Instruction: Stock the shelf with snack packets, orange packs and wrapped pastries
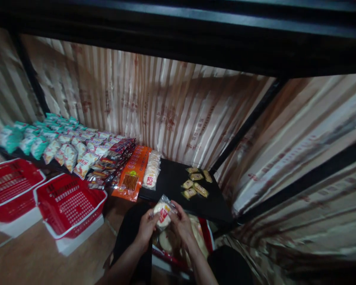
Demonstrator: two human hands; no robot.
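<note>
Both my hands hold one clear-wrapped round white snack pack (163, 213) with a red label, just in front of the black shelf (172, 182). My left hand (146, 228) grips its left side and my right hand (182, 223) grips its right side, fingers closed on the wrapper. Below my hands a red basket (207, 233) holds more round packs. On the shelf a row of the same white packs (152, 171) lies beside an orange packet (133, 174). Several small yellow-green packets (195, 183) lie on the shelf's right part.
Rows of teal, white and dark red snack bags (65, 142) fill the shelf's left. Two red baskets (68, 204) sit on white blocks on the wooden floor at left. A dark upper shelf edge (195, 35) runs overhead. Striped fabric (172, 107) lines the back and right side.
</note>
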